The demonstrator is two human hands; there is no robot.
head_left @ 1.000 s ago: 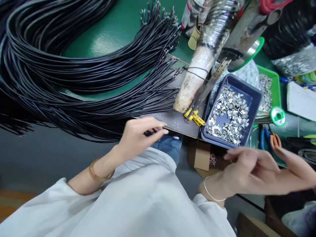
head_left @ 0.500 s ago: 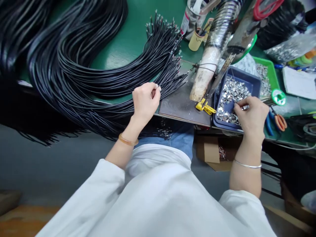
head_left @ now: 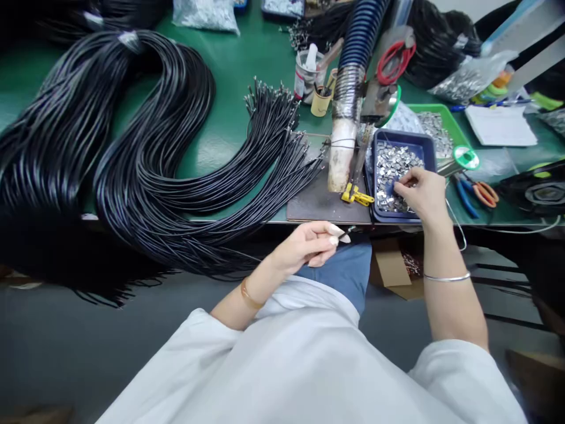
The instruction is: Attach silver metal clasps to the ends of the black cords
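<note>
Pinched in my left hand (head_left: 309, 242) is the end of a black cable (head_left: 346, 232), its pale tip pointing right, above my lap and just off the table edge. My right hand (head_left: 421, 191) reaches into a dark blue tray (head_left: 426, 147) of small shiny metal pieces (head_left: 391, 168). Its thumb and forefinger are closed together over the pieces; what they hold, if anything, is too small to make out. Left of my hands, a thick bundle of black cables (head_left: 176, 188) curves across the green table, its stripped ends fanned beside a brown board (head_left: 309, 203).
A ribbed duct pipe (head_left: 344, 118) slants down to the board, beside a yellow clip (head_left: 356, 195). Right of the tray are a green tray (head_left: 452, 126), a solder spool (head_left: 467, 158) and orange-handled pliers (head_left: 485, 194). A yellow cup (head_left: 321, 103) stands behind the board.
My left hand has moved right and toward my body, from the cable bundle to above my lap, with a cable end now showing in it. My right hand stays at the blue tray. The view has shifted.
</note>
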